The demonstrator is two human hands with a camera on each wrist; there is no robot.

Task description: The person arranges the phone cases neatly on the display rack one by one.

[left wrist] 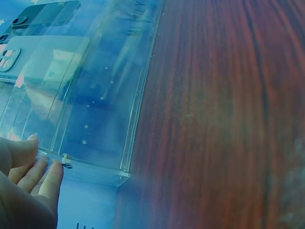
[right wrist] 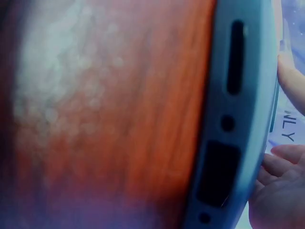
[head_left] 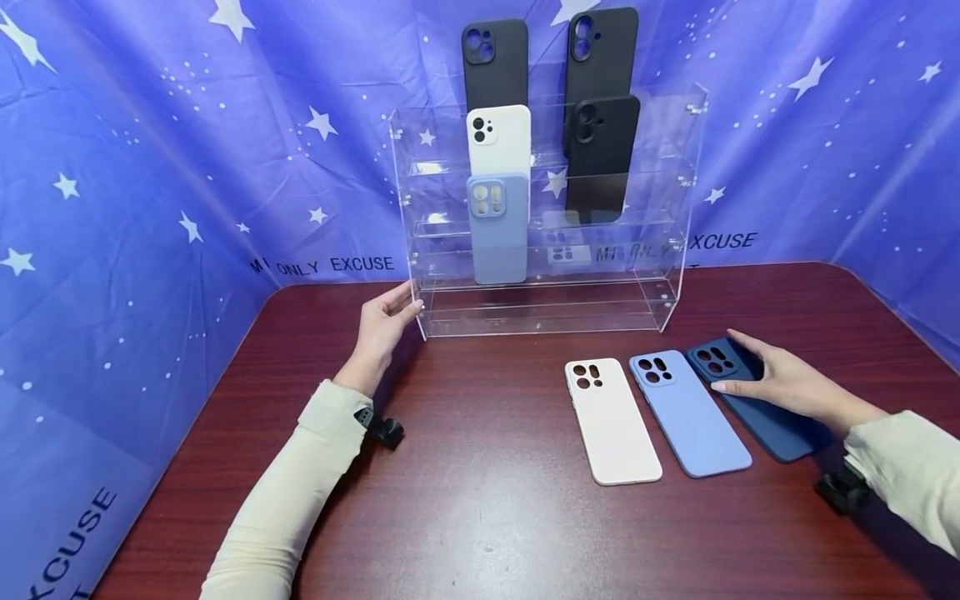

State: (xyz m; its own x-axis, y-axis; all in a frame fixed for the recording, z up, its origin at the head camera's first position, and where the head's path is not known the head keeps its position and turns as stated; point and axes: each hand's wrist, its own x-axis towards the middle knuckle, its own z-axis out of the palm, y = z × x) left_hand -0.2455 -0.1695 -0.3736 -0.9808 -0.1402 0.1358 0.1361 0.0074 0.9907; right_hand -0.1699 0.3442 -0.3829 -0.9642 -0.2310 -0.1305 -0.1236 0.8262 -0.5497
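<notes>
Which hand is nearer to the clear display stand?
Left. The left hand touches the clear display stand at its left edge; the right hand is in front and to the right, holding the dark blue phone case.

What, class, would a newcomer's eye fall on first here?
Probably the clear stand of phone cases at the back of the table, before a starry backdrop. Next, the white case, light blue case and dark blue case in a row, front right. The left hand holds the stand's left side, the right hand the dark blue case.
</notes>
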